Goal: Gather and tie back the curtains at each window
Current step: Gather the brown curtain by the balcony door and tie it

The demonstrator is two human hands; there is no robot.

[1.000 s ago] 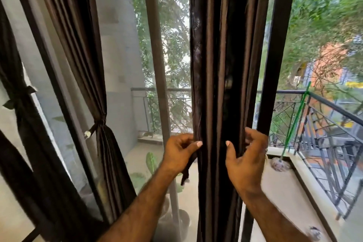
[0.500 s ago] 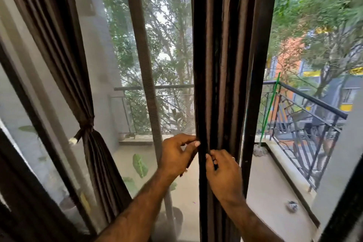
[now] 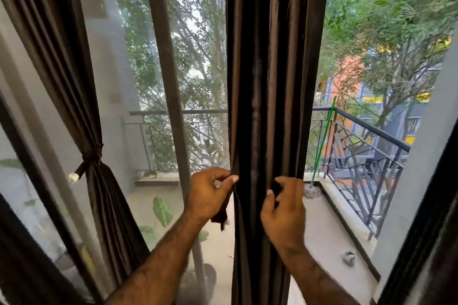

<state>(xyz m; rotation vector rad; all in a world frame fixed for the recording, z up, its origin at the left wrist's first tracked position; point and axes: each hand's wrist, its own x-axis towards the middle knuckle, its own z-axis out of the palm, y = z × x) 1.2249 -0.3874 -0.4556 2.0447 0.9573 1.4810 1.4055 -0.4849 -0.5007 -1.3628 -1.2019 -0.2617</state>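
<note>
Item: middle curtain [image 3: 270, 82], dark brown with a slight sheen, hanging as a narrow gathered column down the centre of the frame, from the top edge to the bottom, its folds running straight and close together. I keep it bunched so that a tie can pass around it. My left hand [image 3: 210, 193], at lower centre just left of the column, pinches the left edge of the fabric between thumb and curled fingers; a dark tie strip [image 3: 221, 215] with a pale tip hangs below that hand, held ready, I judge, for wrapping. My right hand [image 3: 285, 208], just right of centre, has its fingers curled into the folds, gripping them from the front to keep the bundle compact. Companion item: left curtain [image 3: 64, 57], same cloth, upper left to lower left of the frame, already cinched at mid-height by a knotted tie [image 3: 89, 158] with a white end. Beyond the glass: a balcony railing [image 3: 366, 131] at right, and a green broom handle [image 3: 324, 136] leaning against it.
</note>
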